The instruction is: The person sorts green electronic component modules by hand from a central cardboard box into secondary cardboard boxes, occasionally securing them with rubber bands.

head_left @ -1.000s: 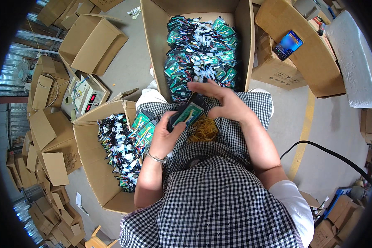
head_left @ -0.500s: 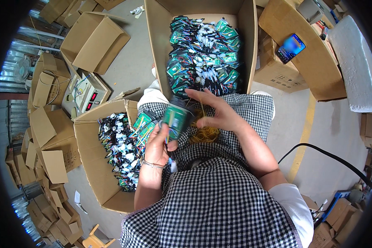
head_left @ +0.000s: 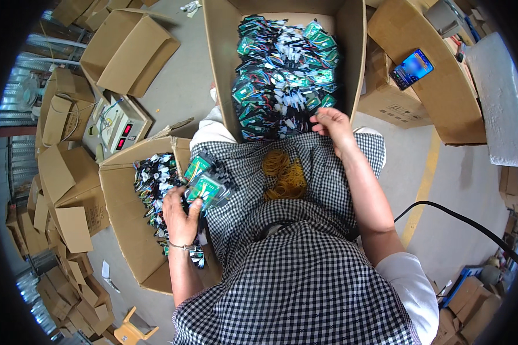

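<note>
My left hand (head_left: 180, 215) is closed on a green circuit board (head_left: 206, 188) with wires, its thumb on the board's near edge. Against that board, on my left thigh, lies another green board (head_left: 197, 165). My right hand (head_left: 335, 127) hovers at the near right part of the large cardboard box (head_left: 227, 69), fingertips pinched together. What they hold, if anything, is too small to make out. Inside that box lie rows of wired circuit boards (head_left: 288, 75). A heap of yellow rubber bands (head_left: 285, 175) rests on the checked apron in my lap.
A smaller cardboard box (head_left: 124, 230) on my left holds wired boards with white connectors (head_left: 155, 178). Beyond it sits a device with red displays (head_left: 122, 129). A phone (head_left: 411, 69) leans on cardboard at the right. A black cable (head_left: 460, 213) arcs across the floor.
My left hand has carried the circuit board left, down to the board on my thigh. My right hand has left the board, moved right to the large box, and its spread fingers have pinched together.
</note>
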### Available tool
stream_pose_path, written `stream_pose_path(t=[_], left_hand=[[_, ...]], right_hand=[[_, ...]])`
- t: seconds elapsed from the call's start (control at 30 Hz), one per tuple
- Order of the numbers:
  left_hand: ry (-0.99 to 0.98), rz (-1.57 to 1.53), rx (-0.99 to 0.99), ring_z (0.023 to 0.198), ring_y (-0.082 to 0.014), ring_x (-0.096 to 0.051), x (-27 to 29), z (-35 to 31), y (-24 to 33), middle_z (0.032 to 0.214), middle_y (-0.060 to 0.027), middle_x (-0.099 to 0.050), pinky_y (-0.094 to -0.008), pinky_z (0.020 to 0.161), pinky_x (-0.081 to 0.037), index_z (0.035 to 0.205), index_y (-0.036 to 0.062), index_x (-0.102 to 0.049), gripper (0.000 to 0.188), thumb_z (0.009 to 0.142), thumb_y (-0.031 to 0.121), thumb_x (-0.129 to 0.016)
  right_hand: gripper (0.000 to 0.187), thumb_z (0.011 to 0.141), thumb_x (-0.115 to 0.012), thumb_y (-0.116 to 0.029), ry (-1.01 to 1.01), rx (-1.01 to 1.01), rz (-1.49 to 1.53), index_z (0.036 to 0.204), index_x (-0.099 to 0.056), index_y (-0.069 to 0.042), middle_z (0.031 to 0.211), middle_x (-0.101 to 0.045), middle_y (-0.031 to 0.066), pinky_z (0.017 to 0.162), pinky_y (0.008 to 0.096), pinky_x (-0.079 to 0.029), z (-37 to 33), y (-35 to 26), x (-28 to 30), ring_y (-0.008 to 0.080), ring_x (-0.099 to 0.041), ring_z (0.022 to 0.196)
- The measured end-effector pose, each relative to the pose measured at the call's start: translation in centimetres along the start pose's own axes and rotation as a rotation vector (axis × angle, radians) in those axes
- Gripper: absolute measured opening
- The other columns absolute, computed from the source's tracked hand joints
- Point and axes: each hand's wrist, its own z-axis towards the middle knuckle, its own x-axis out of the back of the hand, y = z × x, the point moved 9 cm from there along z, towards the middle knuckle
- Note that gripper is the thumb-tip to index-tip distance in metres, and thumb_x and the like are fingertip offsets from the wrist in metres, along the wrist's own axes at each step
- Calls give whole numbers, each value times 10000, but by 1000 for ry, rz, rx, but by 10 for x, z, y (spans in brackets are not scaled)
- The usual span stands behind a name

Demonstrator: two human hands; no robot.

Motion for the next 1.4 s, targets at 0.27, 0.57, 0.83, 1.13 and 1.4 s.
stream_pose_path(t=[0.27, 0.57, 0.83, 1.13, 1.4], left_hand=[[31, -183, 161, 1247, -373, -433, 8, 8, 2, 1323, -225, -475, -427, 1063, -317, 1245, -7, -509, 417, 879, 160, -620], [116, -212, 97, 1144, -345, -511, 18, 22, 24, 1239, -193, -539, -430, 993, -389, 1094, -12, -589, 246, 882, 111, -604], [120, -292, 26, 1097, -314, -540, 10, 36, 44, 1195, -199, -553, -399, 948, -423, 1046, -11, -613, 186, 886, 84, -605], [158, -291, -28, 1067, -320, -545, 18, 28, 62, 1176, -181, -569, -399, 930, -429, 995, -9, -627, 138, 870, 47, -607], [240, -375, -165, 962, -306, -585, 34, 20, 94, 1082, -170, -614, -380, 857, -462, 929, -7, -646, 105, 831, -3, -610]], right_hand=[[343, 832, -638, -185, 127, 108, -868, 1145, -638, -44, 968, -683, 161, 861, 341, -497, 71, 42, -5, 296, -656, 932], [610, 797, -684, -441, 304, -232, -1391, 1242, -491, -70, 1199, -608, 180, 1017, 422, -392, 121, 84, 3, 286, -534, 1199], [737, 666, -755, -541, 210, -230, -1462, 1238, -515, -143, 1174, -639, 122, 1040, 414, -325, 132, 90, -2, 292, -572, 1149], [296, 758, -662, -248, 101, -220, -1424, 1010, -653, -92, 1068, -670, 158, 941, 425, -438, 127, 86, 0, 307, -626, 1052], [222, 759, -652, -175, 416, 392, -985, 872, -615, 12, 859, -645, 258, 744, 456, -518, 61, -8, -3, 398, -646, 825]])
